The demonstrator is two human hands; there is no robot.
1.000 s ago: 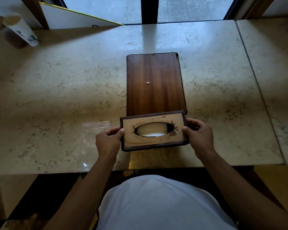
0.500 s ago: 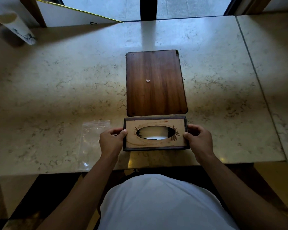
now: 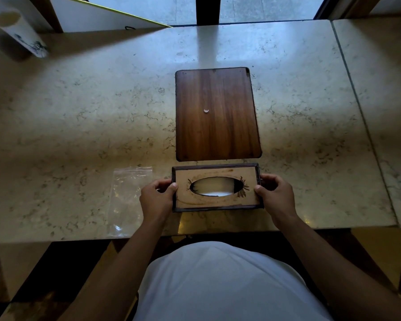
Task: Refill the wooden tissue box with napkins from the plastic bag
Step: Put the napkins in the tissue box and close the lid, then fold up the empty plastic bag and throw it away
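Observation:
The wooden tissue box [image 3: 218, 202] sits near the table's front edge, its light top with a dark frame and an oval slot facing up. White napkins [image 3: 214, 193] show through the slot. My left hand [image 3: 156, 198] grips the box's left end and my right hand [image 3: 276, 195] grips its right end. A clear plastic bag [image 3: 125, 198] lies flat and looks empty, just left of my left hand. A dark wooden panel [image 3: 215, 114] lies flat on the table right behind the box.
The marble table [image 3: 79, 117] joins a second slab [image 3: 384, 89] on the right. A white patterned cup [image 3: 21, 33] stands at the far left corner. A white board [image 3: 97, 15] leans at the back.
The box has come down from a tilted, raised position over the panel's near edge and now sits level in front of the panel. Both hands kept hold of its ends.

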